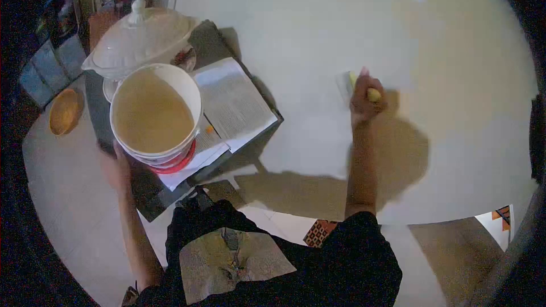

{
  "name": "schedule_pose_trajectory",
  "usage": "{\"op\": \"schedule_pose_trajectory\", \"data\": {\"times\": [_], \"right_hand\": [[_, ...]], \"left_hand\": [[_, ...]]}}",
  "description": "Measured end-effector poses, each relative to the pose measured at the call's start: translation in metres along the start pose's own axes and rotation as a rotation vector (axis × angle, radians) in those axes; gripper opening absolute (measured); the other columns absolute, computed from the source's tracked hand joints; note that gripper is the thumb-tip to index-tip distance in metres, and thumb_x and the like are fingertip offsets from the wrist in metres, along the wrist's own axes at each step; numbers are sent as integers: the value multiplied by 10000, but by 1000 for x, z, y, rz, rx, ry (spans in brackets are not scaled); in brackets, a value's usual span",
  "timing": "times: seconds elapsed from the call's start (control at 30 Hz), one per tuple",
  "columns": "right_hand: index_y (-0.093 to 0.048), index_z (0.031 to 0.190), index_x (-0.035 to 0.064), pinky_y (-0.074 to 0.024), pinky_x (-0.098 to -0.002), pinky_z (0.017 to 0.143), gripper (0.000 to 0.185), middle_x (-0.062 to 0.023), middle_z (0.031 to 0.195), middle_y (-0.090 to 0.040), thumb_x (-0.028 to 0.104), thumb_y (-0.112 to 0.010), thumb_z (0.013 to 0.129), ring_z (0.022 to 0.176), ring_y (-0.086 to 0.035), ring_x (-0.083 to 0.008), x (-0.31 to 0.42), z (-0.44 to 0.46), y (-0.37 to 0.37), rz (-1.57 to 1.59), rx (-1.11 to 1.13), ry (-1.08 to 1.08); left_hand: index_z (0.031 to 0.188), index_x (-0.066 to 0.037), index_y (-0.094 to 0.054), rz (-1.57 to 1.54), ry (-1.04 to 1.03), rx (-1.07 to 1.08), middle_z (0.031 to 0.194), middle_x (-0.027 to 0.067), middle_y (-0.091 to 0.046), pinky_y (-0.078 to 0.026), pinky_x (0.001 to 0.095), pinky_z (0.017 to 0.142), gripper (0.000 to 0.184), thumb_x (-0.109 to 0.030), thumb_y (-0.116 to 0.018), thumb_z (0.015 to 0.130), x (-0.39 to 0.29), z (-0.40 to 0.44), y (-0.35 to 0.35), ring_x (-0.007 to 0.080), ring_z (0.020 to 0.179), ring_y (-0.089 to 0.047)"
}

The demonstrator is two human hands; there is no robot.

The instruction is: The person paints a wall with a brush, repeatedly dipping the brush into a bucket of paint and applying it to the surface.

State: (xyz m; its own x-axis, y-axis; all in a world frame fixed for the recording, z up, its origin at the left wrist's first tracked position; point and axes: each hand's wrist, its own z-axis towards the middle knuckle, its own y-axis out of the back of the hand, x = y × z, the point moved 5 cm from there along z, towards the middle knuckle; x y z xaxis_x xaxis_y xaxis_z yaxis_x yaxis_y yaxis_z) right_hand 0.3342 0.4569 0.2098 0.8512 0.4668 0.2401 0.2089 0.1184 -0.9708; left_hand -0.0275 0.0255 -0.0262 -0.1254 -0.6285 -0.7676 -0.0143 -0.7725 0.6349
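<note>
My right hand (pixel 368 99) is wrapped round the yellow handle (pixel 373 95) of a flat tool, perhaps a scraper or brush, whose pale blade (pixel 344 86) points left against the large whitish surface (pixel 301 34). At the left, my left hand (pixel 116 165) is blurred beside the lower left of a white bucket (pixel 196 88) with a red band. Whether its fingers touch the bucket or hold anything, I cannot make out. Light brown liquid (pixel 151 113) stands in the bucket, which rests over papers on a dark stand.
A white lidded tureen (pixel 142 40) sits behind the bucket. Printed sheets (pixel 242 105) lie to its right on the dark stand (pixel 149 207). A brown oval bowl (pixel 64 112) is at the far left. Patterned tiles (pixel 320 233) show below the pale surface's lower edge.
</note>
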Motion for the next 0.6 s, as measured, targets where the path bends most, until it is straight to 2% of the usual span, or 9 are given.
{"op": "schedule_pose_trajectory", "data": {"times": [0.03, 0.1, 0.13, 0.2, 0.3, 0.33, 0.5, 0.6], "right_hand": [[-582, 772, 1, -506, -258, 732, 81, -73, 680, -580, 28, -639, 823, 592, -516, -130, 15, 0, -3, -264, 47, 250], [-585, 788, -14, -530, -307, 725, 118, -74, 682, -595, 69, -669, 802, 606, -539, -153, 3, -60, -81, -1543, 409, 1450], [-585, 788, -14, -530, -307, 725, 118, -74, 682, -595, 69, -669, 802, 606, -539, -153, 2, -65, -89, -1550, 404, 1446], [-578, 742, -7, -531, -315, 681, 112, -83, 667, -597, 46, -668, 782, 597, -555, -174, -14, -81, -107, -1764, 724, 1572], [-567, 673, 4, -533, -326, 615, 127, -96, 645, -600, 12, -665, 753, 584, -579, -205, -34, -97, -105, -2051, 1261, 1696], [-567, 673, 4, -533, -326, 615, 127, -96, 645, -600, 12, -665, 753, 584, -579, -205, -32, -97, -97, -2063, 1246, 1692], [-585, 662, 129, -382, -334, 434, 162, -6, 520, -461, 77, -738, 656, 478, -497, -181, -61, -77, -1, -2346, 1415, 1245], [-563, 625, 132, -372, -303, 427, 176, 5, 530, -464, 108, -727, 684, 474, -492, -167, -71, -83, 37, -2336, 1368, 1250]], "left_hand": [[1344, 13, -329, 3, 2, 2, 1335, 233, -419, -319, 413, 1023, 601, -354, -508, 904, -1, 0, 2, 358, 1243, -405], [1350, 30, -310, 3, -19, 27, 1342, 241, -408, -308, 399, 1032, 618, -352, -503, 905, -2, -2, 1, 344, 1256, -395], [1350, 30, -310, 8, -19, 35, 1342, 241, -408, -308, 399, 1032, 618, -352, -503, 905, 1, -2, -2, 344, 1256, -395], [1353, 47, -295, -172, -91, 46, 1347, 247, -401, -299, 392, 1037, 671, -384, -516, 888, 9, 2, -9, 339, 1265, -386], [1357, 50, -285, -157, -119, 70, 1362, 246, -385, -296, 389, 1040, 717, -398, -543, 860, 17, 7, -14, 343, 1267, -384], [1358, 47, -285, -121, -108, 74, 1363, 249, -382, -304, 399, 1034, 774, -428, -573, 820, 18, 8, -14, 350, 1267, -383], [1342, 17, -328, 73, -16, 62, 1304, 235, -454, -362, 411, 983, 778, -446, -595, 776, 6, -1, -8, 366, 1206, -449], [1323, 10, -351, -97, -114, 86, 1287, 227, -471, -380, 415, 958, 732, -403, -606, 776, 6, 1, -12, 365, 1174, -478]]}}
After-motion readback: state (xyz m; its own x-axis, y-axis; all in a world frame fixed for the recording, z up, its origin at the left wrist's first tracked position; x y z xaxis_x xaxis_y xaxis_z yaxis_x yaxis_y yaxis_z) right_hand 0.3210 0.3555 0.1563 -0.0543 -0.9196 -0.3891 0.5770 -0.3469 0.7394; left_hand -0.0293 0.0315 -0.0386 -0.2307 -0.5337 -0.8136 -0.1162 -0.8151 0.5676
